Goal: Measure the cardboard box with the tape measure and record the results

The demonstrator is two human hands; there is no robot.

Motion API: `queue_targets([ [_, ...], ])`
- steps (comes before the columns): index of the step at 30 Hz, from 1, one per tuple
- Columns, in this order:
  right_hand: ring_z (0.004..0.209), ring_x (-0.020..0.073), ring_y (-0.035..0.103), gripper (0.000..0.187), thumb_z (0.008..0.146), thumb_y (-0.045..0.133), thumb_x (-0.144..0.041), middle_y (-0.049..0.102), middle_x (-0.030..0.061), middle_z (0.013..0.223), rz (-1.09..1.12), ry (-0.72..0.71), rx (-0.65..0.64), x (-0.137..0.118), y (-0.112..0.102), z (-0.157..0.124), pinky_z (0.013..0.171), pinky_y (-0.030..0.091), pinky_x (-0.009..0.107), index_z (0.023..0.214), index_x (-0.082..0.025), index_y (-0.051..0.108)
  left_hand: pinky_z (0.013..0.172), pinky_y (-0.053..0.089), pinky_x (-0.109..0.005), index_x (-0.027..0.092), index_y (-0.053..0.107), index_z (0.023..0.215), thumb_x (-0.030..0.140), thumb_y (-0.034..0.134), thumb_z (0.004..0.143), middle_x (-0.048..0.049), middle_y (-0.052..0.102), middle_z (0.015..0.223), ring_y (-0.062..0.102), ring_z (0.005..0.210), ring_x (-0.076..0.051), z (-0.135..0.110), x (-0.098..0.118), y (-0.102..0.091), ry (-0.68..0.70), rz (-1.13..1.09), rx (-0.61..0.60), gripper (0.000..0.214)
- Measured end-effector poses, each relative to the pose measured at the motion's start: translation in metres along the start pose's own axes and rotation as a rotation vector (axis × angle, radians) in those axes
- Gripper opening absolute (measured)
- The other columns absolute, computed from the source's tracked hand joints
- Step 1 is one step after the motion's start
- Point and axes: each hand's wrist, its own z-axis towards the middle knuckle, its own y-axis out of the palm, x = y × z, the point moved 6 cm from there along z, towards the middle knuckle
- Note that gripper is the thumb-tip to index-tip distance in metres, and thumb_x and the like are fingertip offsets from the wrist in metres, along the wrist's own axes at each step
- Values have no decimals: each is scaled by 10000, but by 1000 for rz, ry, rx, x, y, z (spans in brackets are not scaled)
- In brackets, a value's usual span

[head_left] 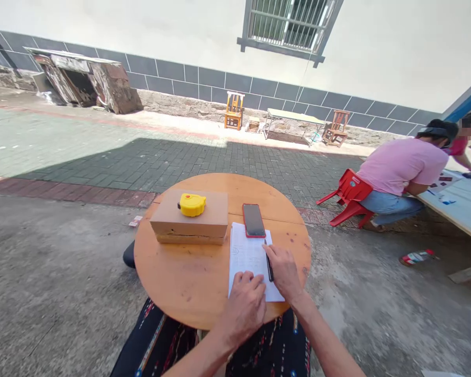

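A sheet of white paper with handwriting and faint lines lies on the round wooden table before me. My left hand rests on the lower part of the sheet, fingers apart and a little bent, with nothing in them. At the sheet's right edge, my right hand has its fingertips on a black pen, which points toward me. A red-edged phone lies face up across the top of the paper. To the left stands a closed cardboard box, with a yellow tape measure on its lid.
On the right, a person in a pink shirt sits on a red plastic chair at another table, across from a second person. A bottle lies on the ground. Chairs and a folding table stand along the wall.
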Motion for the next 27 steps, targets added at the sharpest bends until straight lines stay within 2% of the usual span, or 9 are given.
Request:
queue_targets([
  [3, 1083, 251, 597, 460, 893, 429, -49, 648, 110, 1252, -81, -29, -76, -3, 8, -4, 880, 378, 344, 1270, -237, 615, 864, 449, -410, 183, 605, 942, 13, 431, 806, -74, 644, 994, 537, 949, -241, -4, -14, 0, -107, -183, 132, 279],
  [6, 1109, 242, 595, 592, 856, 386, 7, 639, 102, 1286, -49, 53, -101, -1, 5, -13, 897, 362, 340, 1374, -236, 538, 914, 449, -405, 178, 601, 1006, 1, 433, 759, -86, 615, 1062, 543, 1011, -238, -7, -24, 1, -155, -329, 221, 348],
  [8, 1085, 246, 612, 587, 855, 366, -1, 644, 107, 1283, -21, 144, -113, 0, -2, -19, 899, 367, 343, 1373, -215, 542, 936, 447, -408, 182, 607, 1013, 7, 440, 744, -91, 602, 1098, 546, 1039, -240, -7, -27, 1, -150, -369, 237, 362],
  [12, 994, 247, 668, 447, 903, 375, -107, 705, 109, 1185, 3, 272, -112, -4, -19, -23, 852, 413, 321, 1260, -175, 636, 963, 443, -408, 182, 624, 1019, 23, 448, 739, -100, 598, 1133, 555, 1073, -243, -8, -30, -1, -154, -444, 250, 367],
  [17, 1054, 232, 672, 402, 899, 416, -159, 740, 112, 1132, 81, 405, -119, -4, -25, -17, 845, 434, 276, 1212, -144, 668, 964, 450, -385, 167, 644, 945, 36, 466, 700, -102, 628, 1061, 580, 1047, -233, -6, -33, -12, -192, -555, 251, 330],
  [19, 1053, 220, 672, 388, 893, 421, -162, 742, 108, 1124, 115, 437, -114, 0, -25, -9, 832, 434, 261, 1182, -147, 680, 927, 467, -353, 178, 652, 906, 51, 488, 681, -78, 652, 994, 599, 995, -219, 4, -36, -20, -211, -603, 249, 305],
  [22, 970, 207, 688, 325, 891, 440, -191, 756, 94, 1045, 166, 470, -110, 8, -22, 13, 762, 434, 249, 1075, -163, 707, 868, 483, -324, 190, 660, 923, 104, 507, 703, -63, 676, 983, 617, 934, -204, 33, -50, -27, -290, -670, 284, 282],
  [24, 932, 208, 688, 273, 893, 477, -238, 753, 94, 1008, 197, 494, -107, 16, -17, 33, 731, 431, 251, 1028, -168, 704, 857, 487, -327, 178, 652, 975, 133, 493, 733, -75, 682, 996, 625, 913, -203, 56, -66, -26, -390, -709, 332, 293],
  [27, 954, 225, 670, 242, 908, 545, -308, 730, 107, 1011, 238, 540, -113, 28, -7, 67, 776, 459, 294, 1038, -154, 679, 893, 477, -349, 157, 624, 1009, 139, 475, 747, -95, 681, 1004, 629, 943, -215, 84, -91, -14, -554, -755, 421, 303],
])
